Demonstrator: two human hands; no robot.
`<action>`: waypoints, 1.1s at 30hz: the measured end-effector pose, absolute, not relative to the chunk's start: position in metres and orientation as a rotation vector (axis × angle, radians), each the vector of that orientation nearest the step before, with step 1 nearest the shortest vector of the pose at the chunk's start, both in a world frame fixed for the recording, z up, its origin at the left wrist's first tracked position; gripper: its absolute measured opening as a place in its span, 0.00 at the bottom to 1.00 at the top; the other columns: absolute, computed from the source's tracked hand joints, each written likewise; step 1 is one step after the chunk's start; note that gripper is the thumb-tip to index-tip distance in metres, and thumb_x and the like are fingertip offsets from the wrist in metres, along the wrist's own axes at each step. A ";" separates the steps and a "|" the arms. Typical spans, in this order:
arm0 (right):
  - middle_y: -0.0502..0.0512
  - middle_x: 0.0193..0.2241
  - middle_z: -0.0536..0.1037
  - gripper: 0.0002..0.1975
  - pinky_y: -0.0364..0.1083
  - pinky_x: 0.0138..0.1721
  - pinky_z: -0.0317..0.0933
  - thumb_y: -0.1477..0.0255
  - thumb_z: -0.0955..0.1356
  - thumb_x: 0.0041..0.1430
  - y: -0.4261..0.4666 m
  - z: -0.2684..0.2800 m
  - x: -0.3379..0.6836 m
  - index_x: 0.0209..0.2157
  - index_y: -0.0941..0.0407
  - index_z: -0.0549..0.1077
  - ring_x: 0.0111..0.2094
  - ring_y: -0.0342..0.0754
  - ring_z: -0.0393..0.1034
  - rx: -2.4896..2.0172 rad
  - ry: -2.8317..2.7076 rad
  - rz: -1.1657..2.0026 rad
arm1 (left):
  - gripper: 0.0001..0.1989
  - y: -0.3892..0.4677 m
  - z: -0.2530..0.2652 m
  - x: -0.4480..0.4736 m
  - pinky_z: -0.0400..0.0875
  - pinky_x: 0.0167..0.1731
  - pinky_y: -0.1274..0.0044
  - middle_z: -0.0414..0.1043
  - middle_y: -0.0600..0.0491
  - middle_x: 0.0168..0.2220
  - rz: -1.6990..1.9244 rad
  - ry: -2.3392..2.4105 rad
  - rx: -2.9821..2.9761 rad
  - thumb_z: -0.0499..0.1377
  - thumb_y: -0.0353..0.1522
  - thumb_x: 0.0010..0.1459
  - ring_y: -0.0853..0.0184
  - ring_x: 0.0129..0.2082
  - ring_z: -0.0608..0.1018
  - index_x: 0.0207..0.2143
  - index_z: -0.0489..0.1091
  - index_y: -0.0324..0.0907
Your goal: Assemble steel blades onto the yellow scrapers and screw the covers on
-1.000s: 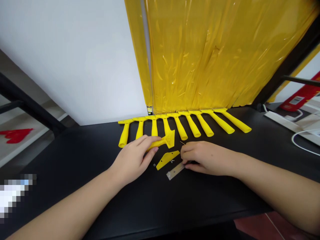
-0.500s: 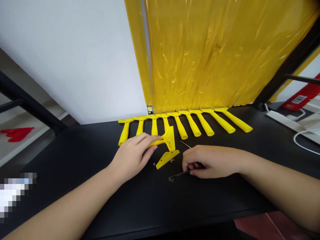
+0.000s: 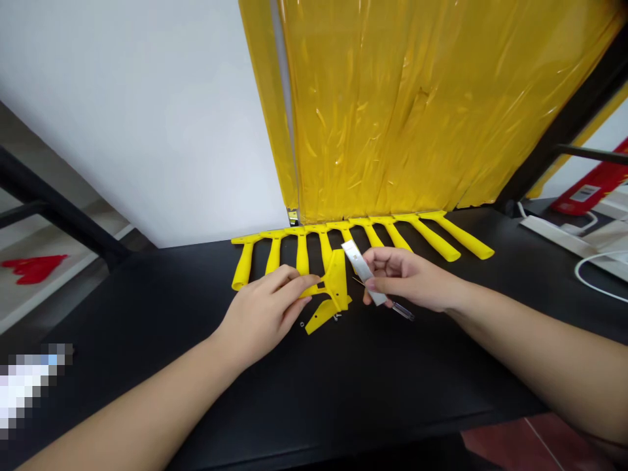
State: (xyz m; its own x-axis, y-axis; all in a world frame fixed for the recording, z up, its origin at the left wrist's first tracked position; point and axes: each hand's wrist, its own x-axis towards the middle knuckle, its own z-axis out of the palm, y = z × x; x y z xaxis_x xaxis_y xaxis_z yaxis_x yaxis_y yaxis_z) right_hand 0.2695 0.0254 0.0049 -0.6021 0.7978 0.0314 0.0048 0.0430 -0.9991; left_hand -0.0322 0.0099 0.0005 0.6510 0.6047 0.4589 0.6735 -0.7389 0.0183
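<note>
My left hand (image 3: 267, 307) is closed round the handle of a yellow plastic scraper (image 3: 337, 278), its flat wide head pointing right and tilted up. In my right hand (image 3: 402, 275) a flat silver metal blade (image 3: 363, 271) is pinched between thumb and fingers, just right of the scraper head. Under that head lies a loose yellow cover plate (image 3: 321, 316) with small holes, partly hidden. Small screws (image 3: 337, 317) and a nut (image 3: 301, 324) rest beside the plate. Beneath my right hand lies a screwdriver (image 3: 403, 311) with a clear handle, its middle hidden by the fingers.
Several yellow scraper handles (image 3: 439, 239) lie in a row along the back of the black table (image 3: 314, 399). Behind them stand a white panel (image 3: 147, 118) and a yellow plastic sheet (image 3: 392, 111). A white power strip (image 3: 559, 245) with cable sits at the right.
My right hand has risen and turned, lifting the silver blade off the table to near the scraper head. My left hand has tilted the scraper, which now overlaps the loose plate.
</note>
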 end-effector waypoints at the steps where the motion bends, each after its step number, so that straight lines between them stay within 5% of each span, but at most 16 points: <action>1: 0.53 0.30 0.82 0.09 0.39 0.28 0.68 0.70 0.73 0.65 0.025 0.004 0.269 0.41 0.57 0.70 0.27 0.40 0.73 -0.806 -1.688 1.636 | 0.15 0.009 0.000 -0.032 0.76 0.35 0.75 0.75 0.51 0.46 -0.667 -1.053 -2.721 0.56 0.33 0.71 0.66 0.39 0.80 0.58 0.71 0.47; 7: 0.50 0.30 0.80 0.12 0.44 0.34 0.72 0.73 0.75 0.60 0.026 -0.003 0.266 0.38 0.55 0.68 0.32 0.45 0.78 -0.775 -1.539 1.717 | 0.16 0.007 0.000 -0.030 0.77 0.36 0.75 0.75 0.52 0.49 -0.627 -1.060 -2.753 0.56 0.33 0.71 0.67 0.39 0.80 0.59 0.70 0.48; 16: 0.43 0.24 0.67 0.18 0.41 0.26 0.52 0.68 0.78 0.57 0.028 -0.006 0.263 0.30 0.55 0.65 0.25 0.39 0.60 -0.952 -1.514 1.509 | 0.16 0.005 0.002 -0.027 0.77 0.33 0.75 0.76 0.53 0.49 -0.622 -1.080 -2.736 0.57 0.32 0.70 0.68 0.37 0.80 0.59 0.70 0.48; 24: 0.46 0.35 0.70 0.16 0.42 0.36 0.64 0.72 0.77 0.56 0.026 -0.013 0.260 0.41 0.54 0.69 0.33 0.40 0.68 -0.866 -1.533 1.495 | 0.16 0.005 0.000 -0.027 0.76 0.30 0.76 0.75 0.53 0.48 -0.605 -1.095 -2.728 0.57 0.33 0.70 0.68 0.36 0.80 0.59 0.70 0.47; 33: 0.44 0.26 0.71 0.11 0.41 0.30 0.67 0.66 0.74 0.63 0.024 -0.009 0.256 0.35 0.55 0.69 0.26 0.39 0.67 -0.944 -1.633 1.496 | 0.16 0.005 0.000 -0.028 0.79 0.34 0.73 0.76 0.52 0.48 -0.607 -1.064 -2.753 0.57 0.32 0.70 0.66 0.38 0.81 0.58 0.70 0.48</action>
State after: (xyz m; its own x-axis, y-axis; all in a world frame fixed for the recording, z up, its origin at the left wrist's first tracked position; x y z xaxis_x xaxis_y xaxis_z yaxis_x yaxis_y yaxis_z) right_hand 0.2563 0.0239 -0.0093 -0.4743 0.8798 0.0299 0.0470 0.0593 -0.9971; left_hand -0.0279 0.0047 -0.0003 0.6707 0.6169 0.4117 0.6686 -0.7432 0.0244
